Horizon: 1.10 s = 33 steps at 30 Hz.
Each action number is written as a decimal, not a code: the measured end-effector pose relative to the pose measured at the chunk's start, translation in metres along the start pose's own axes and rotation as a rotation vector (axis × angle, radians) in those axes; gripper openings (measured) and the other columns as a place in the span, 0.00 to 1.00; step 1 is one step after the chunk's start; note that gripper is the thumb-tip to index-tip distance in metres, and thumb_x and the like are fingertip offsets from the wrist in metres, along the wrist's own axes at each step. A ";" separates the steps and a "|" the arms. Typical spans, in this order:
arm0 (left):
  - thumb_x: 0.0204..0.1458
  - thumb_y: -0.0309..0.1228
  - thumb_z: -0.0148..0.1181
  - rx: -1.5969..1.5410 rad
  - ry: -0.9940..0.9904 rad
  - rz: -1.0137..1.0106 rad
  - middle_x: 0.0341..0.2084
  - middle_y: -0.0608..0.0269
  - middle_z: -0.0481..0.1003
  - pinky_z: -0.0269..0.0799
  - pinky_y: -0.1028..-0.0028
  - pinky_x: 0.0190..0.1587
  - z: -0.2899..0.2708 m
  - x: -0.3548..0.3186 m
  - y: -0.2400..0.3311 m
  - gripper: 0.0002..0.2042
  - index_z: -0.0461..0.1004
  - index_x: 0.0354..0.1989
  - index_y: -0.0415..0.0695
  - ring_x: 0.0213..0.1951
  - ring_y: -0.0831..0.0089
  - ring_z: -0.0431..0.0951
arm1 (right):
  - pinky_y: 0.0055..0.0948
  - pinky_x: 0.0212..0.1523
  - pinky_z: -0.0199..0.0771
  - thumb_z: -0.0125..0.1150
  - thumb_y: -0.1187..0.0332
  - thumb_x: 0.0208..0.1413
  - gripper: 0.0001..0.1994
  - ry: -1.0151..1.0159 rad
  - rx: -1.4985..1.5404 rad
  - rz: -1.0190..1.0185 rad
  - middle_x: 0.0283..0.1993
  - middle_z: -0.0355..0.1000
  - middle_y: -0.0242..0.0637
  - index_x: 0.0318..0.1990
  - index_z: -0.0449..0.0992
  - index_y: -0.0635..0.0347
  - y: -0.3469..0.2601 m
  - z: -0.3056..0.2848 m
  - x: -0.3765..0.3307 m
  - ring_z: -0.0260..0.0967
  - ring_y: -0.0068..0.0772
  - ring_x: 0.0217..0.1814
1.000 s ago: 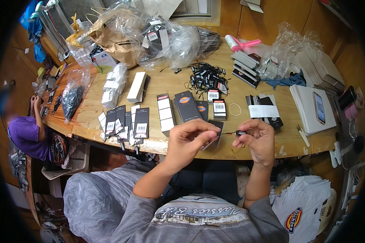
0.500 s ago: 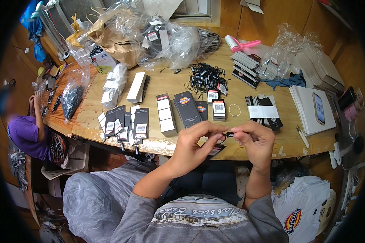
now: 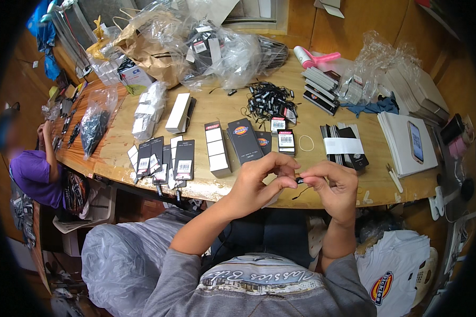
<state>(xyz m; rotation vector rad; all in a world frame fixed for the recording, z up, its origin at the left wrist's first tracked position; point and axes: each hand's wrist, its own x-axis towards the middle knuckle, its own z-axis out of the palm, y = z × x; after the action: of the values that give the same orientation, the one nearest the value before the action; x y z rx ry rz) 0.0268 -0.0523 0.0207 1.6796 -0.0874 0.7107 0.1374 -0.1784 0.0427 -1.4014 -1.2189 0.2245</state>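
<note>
1. Left hand (image 3: 262,179): fingers curled tight, thumb and forefinger pinched on a small black tag (image 3: 300,180).
2. Tag: held between both hands, over the near table (image 3: 386,185) edge; a thin cord (image 3: 300,193) hangs from it.
3. Right hand (image 3: 333,187): fingers closed, fingertips pinching the tag's other end.

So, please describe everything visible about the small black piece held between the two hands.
The small black piece is tiny and dark, likely plastic, with a thin black string hanging down from it in a loose curve. The left hand and right hand pinch it between their fingertips, just in front of the wooden table's edge. Finer detail is too small to tell.
</note>
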 end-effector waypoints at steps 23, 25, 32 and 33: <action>0.45 0.42 0.54 -0.549 -0.286 -0.287 0.36 0.60 0.68 0.61 0.75 0.43 -0.016 -0.035 -0.010 0.26 0.57 0.49 0.39 0.42 0.71 0.67 | 0.19 0.23 0.62 0.59 0.78 0.38 0.03 -0.147 0.219 0.008 0.20 0.69 0.37 0.24 0.72 0.66 -0.015 0.016 0.000 0.65 0.24 0.22; 0.45 0.36 0.55 -0.504 -0.359 -0.369 0.35 0.59 0.69 0.62 0.73 0.43 -0.029 -0.047 -0.003 0.21 0.62 0.44 0.37 0.42 0.70 0.68 | 0.19 0.21 0.61 0.59 0.79 0.37 0.04 -0.165 0.222 -0.015 0.20 0.69 0.37 0.24 0.73 0.65 -0.020 0.020 0.005 0.65 0.24 0.20; 0.25 0.17 0.58 0.615 -0.005 -0.001 0.28 0.65 0.67 0.59 0.74 0.41 -0.108 -0.067 0.046 0.13 0.76 0.23 0.46 0.34 0.69 0.67 | 0.22 0.21 0.64 0.60 0.74 0.39 0.06 -0.441 0.269 -0.214 0.23 0.68 0.37 0.28 0.72 0.62 -0.020 0.072 0.002 0.66 0.30 0.22; 0.23 0.14 0.54 0.701 0.102 -0.110 0.26 0.66 0.63 0.60 0.75 0.36 -0.118 -0.073 0.046 0.17 0.77 0.24 0.49 0.32 0.71 0.66 | 0.24 0.22 0.65 0.60 0.74 0.39 0.06 -0.431 0.272 -0.235 0.23 0.67 0.36 0.27 0.72 0.62 -0.016 0.088 -0.001 0.65 0.31 0.22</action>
<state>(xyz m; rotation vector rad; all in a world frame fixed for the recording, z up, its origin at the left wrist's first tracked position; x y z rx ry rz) -0.0994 0.0207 0.0324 2.2840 0.3640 0.7928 0.0637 -0.1296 0.0313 -0.9902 -1.6260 0.5269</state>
